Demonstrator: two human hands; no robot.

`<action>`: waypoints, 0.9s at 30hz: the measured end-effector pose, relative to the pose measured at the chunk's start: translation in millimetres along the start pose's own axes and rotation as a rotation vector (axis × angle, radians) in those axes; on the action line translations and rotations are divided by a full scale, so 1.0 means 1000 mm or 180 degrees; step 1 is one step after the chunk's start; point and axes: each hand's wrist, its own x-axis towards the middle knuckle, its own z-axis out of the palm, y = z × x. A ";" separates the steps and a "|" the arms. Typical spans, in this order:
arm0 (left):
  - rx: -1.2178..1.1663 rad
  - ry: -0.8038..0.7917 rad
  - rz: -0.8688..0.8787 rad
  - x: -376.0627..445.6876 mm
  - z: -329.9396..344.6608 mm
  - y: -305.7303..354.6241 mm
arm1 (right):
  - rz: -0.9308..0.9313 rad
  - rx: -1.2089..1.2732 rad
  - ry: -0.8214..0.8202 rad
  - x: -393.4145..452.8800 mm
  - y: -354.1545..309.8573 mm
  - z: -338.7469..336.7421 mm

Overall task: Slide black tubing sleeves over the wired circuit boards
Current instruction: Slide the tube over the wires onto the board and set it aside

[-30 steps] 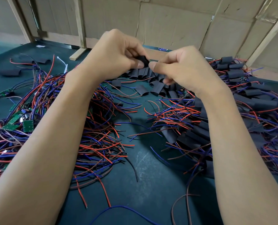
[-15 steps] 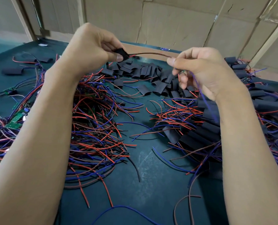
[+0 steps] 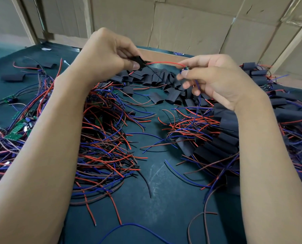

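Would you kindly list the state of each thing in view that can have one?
left hand: pinching the black sleeve
black sleeve: held up, a red wire running out of it
red wire: stretched between both hands
right hand: pinching the wire's far end
loose sleeves: empty, heaped on the table
bare boards: unsleeved, lying left
sleeved boards: covered, piled right

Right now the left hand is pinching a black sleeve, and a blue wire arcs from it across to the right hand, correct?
Not quite: the wire arcing between the hands is red, not blue, as the head view shows. The left hand does pinch the black sleeve, and the wire's other end reaches the right hand.
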 end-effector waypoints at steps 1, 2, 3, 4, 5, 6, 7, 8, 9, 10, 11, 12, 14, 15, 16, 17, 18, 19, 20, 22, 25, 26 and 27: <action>-0.0006 0.0001 -0.0004 0.000 0.000 0.001 | 0.0012 -0.0097 0.0011 0.001 0.001 0.001; -0.0009 -0.0005 -0.0004 0.000 0.000 0.001 | 0.0018 -0.0175 -0.0005 0.001 0.002 0.003; -0.0002 -0.0019 0.0002 0.000 0.000 0.002 | 0.0015 -0.0245 -0.0035 0.002 0.003 0.004; 0.0003 -0.0051 0.0009 0.000 0.001 0.003 | 0.0000 -0.0304 -0.0072 0.002 0.004 0.006; 0.0001 -0.0102 0.0009 0.000 0.001 0.005 | -0.0023 -0.0346 -0.0110 0.002 0.004 0.007; 0.0000 -0.0168 -0.0004 0.001 0.002 0.005 | -0.0053 -0.0370 -0.0148 0.003 0.004 0.009; 0.0006 -0.0236 -0.0027 0.001 0.002 0.006 | -0.0092 -0.0385 -0.0184 0.003 0.005 0.010; 0.0005 -0.0310 -0.0055 0.001 0.003 0.006 | -0.0131 -0.0399 -0.0207 0.004 0.005 0.012; -0.0008 -0.0391 -0.0077 0.001 0.004 0.007 | -0.0167 -0.0418 -0.0207 0.004 0.005 0.013; -0.0027 -0.0477 -0.0090 0.001 0.005 0.007 | -0.0200 -0.0451 -0.0189 0.004 0.005 0.015; -0.0043 -0.0566 -0.0093 0.001 0.007 0.008 | -0.0231 -0.0500 -0.0157 0.004 0.005 0.017; -0.0057 -0.0654 -0.0089 0.002 0.009 0.009 | -0.0256 -0.0564 -0.0126 0.005 0.005 0.020; -0.0038 -0.0793 -0.0084 0.003 0.013 0.011 | -0.0262 -0.0663 -0.0076 0.005 0.005 0.025; 0.0004 -0.0837 -0.0095 0.003 0.015 0.012 | -0.0241 -0.0697 -0.0047 0.006 0.005 0.026; 0.0050 -0.0873 -0.0105 0.004 0.017 0.013 | -0.0217 -0.0731 -0.0017 0.007 0.005 0.027; 0.0086 -0.0900 -0.0106 0.004 0.018 0.014 | -0.0193 -0.0754 0.0008 0.007 0.004 0.027; 0.0104 -0.0912 -0.0096 0.004 0.020 0.014 | -0.0173 -0.0752 0.0032 0.007 0.004 0.027; 0.0113 -0.0911 -0.0074 0.004 0.021 0.015 | -0.0152 -0.0716 0.0059 0.007 0.003 0.026; 0.0120 -0.0896 -0.0045 0.004 0.022 0.017 | -0.0130 -0.0645 0.0090 0.007 0.003 0.025; 0.0114 -0.0835 0.0002 0.003 0.022 0.019 | -0.0059 -0.0461 0.0159 0.006 0.002 0.022; 0.0043 -0.0721 0.0023 0.002 0.021 0.022 | 0.0076 -0.0297 0.0250 0.006 0.000 0.020; 0.0048 -0.0687 0.0034 0.002 0.021 0.022 | 0.0099 -0.0288 0.0257 0.005 0.000 0.019; 0.0066 -0.0667 0.0046 0.002 0.021 0.023 | 0.0106 -0.0289 0.0250 0.005 0.000 0.019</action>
